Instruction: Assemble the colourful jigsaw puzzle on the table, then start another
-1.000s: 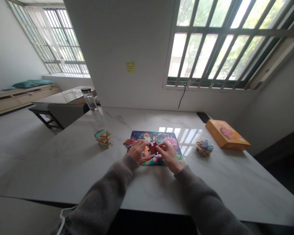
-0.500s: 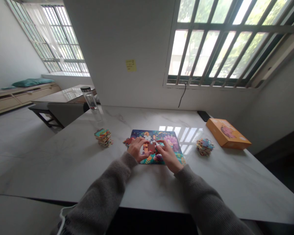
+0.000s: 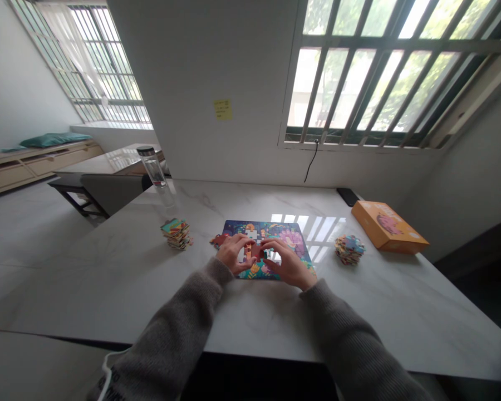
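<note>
A colourful jigsaw puzzle (image 3: 291,240) lies flat on the table with some pieces fitted and pale gaps near its upper middle. Over its centre, my left hand (image 3: 235,253) curls thumb and fingers round the left side of a reddish-brown puzzle piece (image 3: 258,252). From the other side, my right hand (image 3: 288,263) has its fingertips and thumb at the right edge of that same piece. Whether the piece lies on the board or just above it I cannot tell. Loose red-brown pieces (image 3: 219,239) sit at the board's left edge, partly behind my left hand.
One stack of puzzle pieces (image 3: 176,234) stands left of the board, another stack (image 3: 349,249) right of it. Farther right are an orange box (image 3: 388,227) and a black phone (image 3: 347,196). A glass bottle (image 3: 152,167) stands at the table's back left corner.
My right thumb and fingers have spread from a tight pinch into a wider curve and shifted slightly left, against the brown piece. My left hand has stayed nearly still.
</note>
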`<state>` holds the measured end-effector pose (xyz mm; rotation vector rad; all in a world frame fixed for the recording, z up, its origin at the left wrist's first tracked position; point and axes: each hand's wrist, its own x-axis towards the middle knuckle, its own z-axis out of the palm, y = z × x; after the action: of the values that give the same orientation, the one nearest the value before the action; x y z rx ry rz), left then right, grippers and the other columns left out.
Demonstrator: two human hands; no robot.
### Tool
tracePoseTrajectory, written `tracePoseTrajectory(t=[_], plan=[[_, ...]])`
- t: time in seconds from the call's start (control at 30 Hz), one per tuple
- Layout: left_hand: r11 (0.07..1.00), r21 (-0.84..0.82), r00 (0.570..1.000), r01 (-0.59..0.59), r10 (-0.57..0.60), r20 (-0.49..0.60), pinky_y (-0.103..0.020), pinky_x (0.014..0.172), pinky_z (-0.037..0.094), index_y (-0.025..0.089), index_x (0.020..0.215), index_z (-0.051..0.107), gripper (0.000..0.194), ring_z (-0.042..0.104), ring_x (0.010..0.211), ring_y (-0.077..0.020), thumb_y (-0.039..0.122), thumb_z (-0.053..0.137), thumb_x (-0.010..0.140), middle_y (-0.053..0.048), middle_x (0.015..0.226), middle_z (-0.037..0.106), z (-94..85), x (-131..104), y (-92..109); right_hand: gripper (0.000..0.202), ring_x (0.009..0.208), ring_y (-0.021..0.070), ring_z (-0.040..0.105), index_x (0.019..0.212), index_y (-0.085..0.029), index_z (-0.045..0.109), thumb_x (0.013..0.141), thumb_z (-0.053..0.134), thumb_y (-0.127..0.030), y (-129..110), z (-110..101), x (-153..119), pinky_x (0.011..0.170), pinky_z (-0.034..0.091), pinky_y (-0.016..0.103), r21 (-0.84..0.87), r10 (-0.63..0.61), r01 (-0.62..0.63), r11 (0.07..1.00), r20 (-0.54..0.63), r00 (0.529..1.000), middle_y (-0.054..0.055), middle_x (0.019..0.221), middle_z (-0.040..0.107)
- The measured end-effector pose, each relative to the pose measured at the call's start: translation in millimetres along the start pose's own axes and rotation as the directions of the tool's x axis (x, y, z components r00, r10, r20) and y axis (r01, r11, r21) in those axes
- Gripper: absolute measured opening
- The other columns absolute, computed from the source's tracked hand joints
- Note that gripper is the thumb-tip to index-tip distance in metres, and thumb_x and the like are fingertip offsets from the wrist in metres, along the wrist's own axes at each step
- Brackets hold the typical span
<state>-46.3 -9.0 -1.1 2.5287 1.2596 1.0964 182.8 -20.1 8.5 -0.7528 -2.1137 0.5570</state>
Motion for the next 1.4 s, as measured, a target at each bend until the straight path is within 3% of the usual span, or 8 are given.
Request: tracePoseTrajectory(t=[0.13, 0.23, 0.47, 0.7, 0.93, 1.13, 1.27, 1.4], plan=[[0.998, -0.069, 0.998, -0.001, -0.003, -0.060, -0.040, 0.091, 0.046, 0.020, 0.125, 0.058, 0.042, 0.064, 0.094, -0.0246, 0.030, 0.058, 0.084, -0.008, 0.103, 0.066, -2.9, 1, -1, 0.021, 0.125, 0.0244, 0.056, 0.113, -0.024, 0.060, 0.092, 0.061, -0.020, 2, -1, 0, 0.107, 0.046, 0.047, -0.020, 0.018, -0.019, 1.000, -0.018, 1.000, 0.011, 0.128, 0.060], [0.996, -0.092, 0.997, 0.011, -0.018, -0.081, -0.038, 0.087, 0.047, 0.019, 0.119, 0.061, 0.034, 0.063, 0.090, -0.0227, 0.028, 0.052, 0.088, -0.007, 0.098, 0.065, -5.3, 1, -1, 0.021, 0.124, 0.0246, 0.056, 0.112, -0.024, 0.059, 0.091, 0.061, -0.019, 2, -1, 0, 0.106, 0.046, 0.047, -0.032, 0.013, -0.013, 0.999, -0.019, 1.000, 0.011, 0.128, 0.061], [0.994, -0.112, 1.000, 0.012, -0.009, 0.024, -0.039, 0.087, 0.048, 0.021, 0.124, 0.061, 0.046, 0.064, 0.088, -0.0230, 0.033, 0.067, 0.080, -0.007, 0.103, 0.067, -4.6, 1, 0, 0.033, 0.102, 0.0233, 0.061, 0.120, -0.024, 0.056, 0.088, 0.065, -0.020, 3, 2, 0, 0.090, 0.053, 0.043, -0.080, 0.016, -0.022, 0.997, -0.068, 0.998, 0.009, 0.110, 0.064], [0.932, -0.348, 0.995, 0.096, -0.082, 0.053, -0.032, 0.073, 0.052, 0.019, 0.114, 0.067, 0.029, 0.067, 0.083, -0.0193, 0.024, 0.057, 0.086, -0.007, 0.100, 0.073, 2.0, 2, 0, 0.016, 0.094, 0.0197, 0.058, 0.103, -0.024, 0.064, 0.089, 0.065, -0.018, 1, 8, -1, 0.087, 0.054, 0.037, -0.061, 0.058, -0.064, 0.996, -0.099, 0.993, 0.006, 0.103, 0.056], [0.808, -0.549, 0.976, 0.215, -0.203, 0.084, -0.033, 0.078, 0.055, 0.017, 0.096, 0.072, 0.021, 0.069, 0.090, -0.0213, 0.032, 0.061, 0.088, -0.008, 0.096, 0.074, 4.7, 3, 3, 0.008, 0.084, 0.0164, 0.058, 0.096, -0.023, 0.065, 0.091, 0.063, -0.018, -4, 14, -1, 0.079, 0.054, 0.033, -0.022, 0.087, -0.090, 0.996, -0.121, 0.989, 0.004, 0.096, 0.054], [0.572, -0.754, 0.913, 0.322, -0.397, 0.089, -0.033, 0.072, 0.058, 0.016, 0.107, 0.060, 0.042, 0.070, 0.072, -0.0175, 0.041, 0.077, 0.077, -0.001, 0.077, 0.069, 14.2, 5, -10, 0.006, 0.088, 0.0176, 0.058, 0.093, -0.023, 0.062, 0.093, 0.057, -0.020, -14, 18, -2, 0.080, 0.051, 0.033, -0.025, 0.023, -0.024, 0.999, -0.045, 0.999, 0.005, 0.097, 0.056], [0.500, -0.785, 0.903, 0.366, -0.396, 0.169, -0.032, 0.072, 0.058, 0.014, 0.089, 0.062, 0.041, 0.071, 0.073, -0.0181, 0.045, 0.083, 0.071, -0.005, 0.080, 0.072, 14.0, 5, -10, 0.023, 0.081, 0.0167, 0.058, 0.116, -0.023, 0.056, 0.093, 0.057, -0.023, -13, 18, -1, 0.073, 0.050, 0.032, 0.088, 0.183, -0.173, 0.981, -0.126, 0.975, 0.003, 0.091, 0.058], [0.471, -0.780, 0.896, 0.413, -0.363, 0.255, -0.030, 0.064, 0.057, 0.013, 0.094, 0.064, 0.043, 0.070, 0.066, -0.0182, 0.048, 0.079, 0.075, -0.005, 0.076, 0.072, 10.4, 4, -2, 0.047, 0.066, 0.0134, 0.053, 0.137, -0.023, 0.044, 0.092, 0.058, -0.024, -9, 22, -1, 0.061, 0.044, 0.027, 0.266, 0.269, -0.261, 0.928, 0.007, 0.963, -0.003, 0.077, 0.054]])
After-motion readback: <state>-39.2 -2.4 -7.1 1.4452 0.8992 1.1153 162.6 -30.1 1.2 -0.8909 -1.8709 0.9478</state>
